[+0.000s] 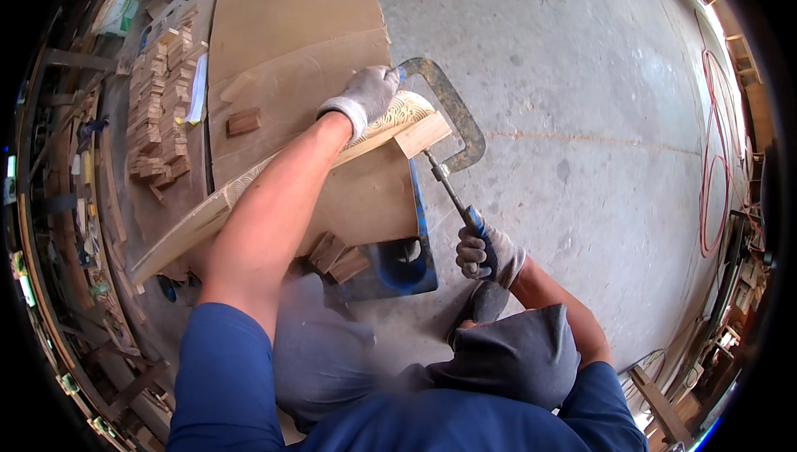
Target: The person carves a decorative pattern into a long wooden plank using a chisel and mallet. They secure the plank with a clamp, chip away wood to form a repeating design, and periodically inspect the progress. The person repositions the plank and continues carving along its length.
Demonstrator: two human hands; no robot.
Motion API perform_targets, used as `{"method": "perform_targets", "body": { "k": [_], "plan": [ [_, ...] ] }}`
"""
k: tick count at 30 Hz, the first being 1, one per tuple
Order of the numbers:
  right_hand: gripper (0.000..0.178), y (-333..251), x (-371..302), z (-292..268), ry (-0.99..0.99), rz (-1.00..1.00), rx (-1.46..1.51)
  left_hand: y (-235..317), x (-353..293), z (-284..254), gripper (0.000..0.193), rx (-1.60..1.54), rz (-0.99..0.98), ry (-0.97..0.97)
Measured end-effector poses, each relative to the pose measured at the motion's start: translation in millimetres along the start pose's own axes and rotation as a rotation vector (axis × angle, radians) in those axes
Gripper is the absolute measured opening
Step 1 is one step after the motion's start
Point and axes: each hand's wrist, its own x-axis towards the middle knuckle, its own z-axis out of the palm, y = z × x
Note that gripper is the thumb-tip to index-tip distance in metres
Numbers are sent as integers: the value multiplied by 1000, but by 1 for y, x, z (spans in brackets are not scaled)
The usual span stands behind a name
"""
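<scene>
A long curved wooden board [220, 203] with a swirl-patterned face lies across a cardboard-covered surface. A large worn C-clamp [457, 107] reaches around its right end. My left hand [369, 95], in a grey-white glove, closes around the clamp's far jaw beside the board; its fingertips are partly hidden. My right hand [490, 249], gloved too, is wrapped around the handle end of the clamp's screw. A small pale wood block [422, 134] sits between the screw's tip and the board's near side.
Stacked wood blocks [162, 103] stand at the left by a white paper [198, 88]. One loose brown block [244, 122] lies on the cardboard [290, 4]; more brown blocks [338, 258] lie near my knee. A blue plastic support [403, 273] shows below. A red hose [712, 161] hangs far right.
</scene>
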Motion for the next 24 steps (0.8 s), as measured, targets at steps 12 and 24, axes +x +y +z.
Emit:
{"method": "perform_targets", "body": {
  "k": [12,24],
  "plan": [
    [103,19,-43,58,535,-428,-1319,-31,10,14,46,-78,6,-86],
    [68,43,-24,52,731,-778,-2173,32,11,0,91,94,-240,-265]
  ]
}}
